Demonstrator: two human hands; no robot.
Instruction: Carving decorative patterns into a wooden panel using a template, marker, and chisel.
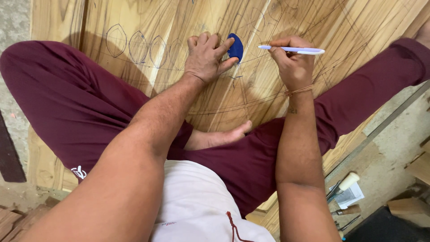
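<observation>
I sit cross-legged on a large wooden panel marked with drawn arcs and leaf-shaped outlines. My left hand presses a small blue leaf-shaped template flat on the wood, thumb and forefinger on its edge. My right hand holds a white pen level, just right of the template, its tip pointing left and off the wood. My bare foot rests on the panel between my maroon-trousered legs.
Several chisels and tools with wooden handles lie on a paper on the floor at the lower right, beside wooden blocks. The panel's edge runs diagonally at the right. Concrete floor shows at the far left.
</observation>
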